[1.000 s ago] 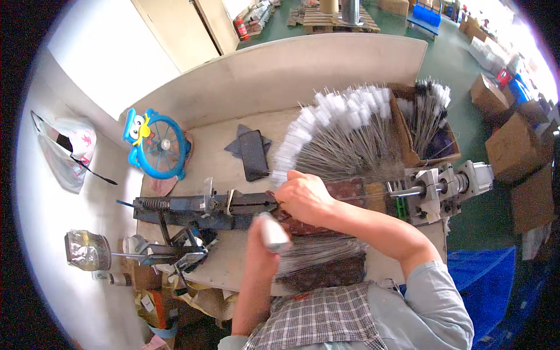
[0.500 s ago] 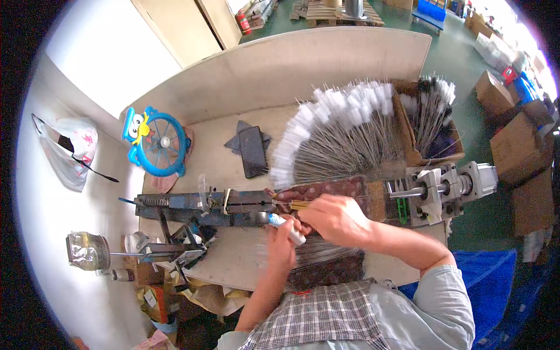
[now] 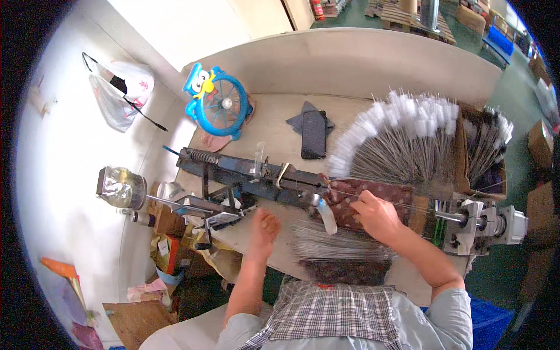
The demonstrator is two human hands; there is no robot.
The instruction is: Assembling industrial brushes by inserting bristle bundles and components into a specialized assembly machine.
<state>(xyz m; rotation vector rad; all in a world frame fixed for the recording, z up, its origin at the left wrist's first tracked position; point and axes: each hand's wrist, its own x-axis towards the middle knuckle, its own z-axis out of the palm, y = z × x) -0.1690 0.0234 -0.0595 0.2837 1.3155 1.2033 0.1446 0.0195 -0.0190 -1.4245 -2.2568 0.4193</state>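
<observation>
Head view: you were bent over a pale workbench [image 3: 280, 119], both forearms coming up from the lower edge.
Right hand: your right hand [image 3: 376, 214] lay on the dark red dotted cloth [image 3: 373, 195], fingers curled down and pinching at a thin wire [image 3: 420, 205] that ran off right toward the grey motor block [image 3: 478, 224]; whether the wire sat fully clamped between the fingertips, you could not tell from here.
Left hand: your left hand [image 3: 265, 224] rested low on the bench edge, fingers loosely bent and grasping nothing, just below the long dark metal jig [image 3: 251, 175].
White-tipped piece: a small white-tipped piece [image 3: 326, 214] hung off the jig's right end, between your two hands, just left of your right-hand fingers and not touching them as far as it showed.
Bare wires: a flat bundle of grey wires [image 3: 341, 245] lay under your right wrist, near the bench's front edge.
Finished stock: a fan of white-tipped wire stems [image 3: 402, 140] spread behind the cloth, well beyond your fingers.
Bench clutter: a black phone [image 3: 314, 134] on a grey rag sat mid-bench; a blue toy-like fan [image 3: 219, 105] stood at the back left; a cardboard box [image 3: 490, 151] of more stems sat far right.
</observation>
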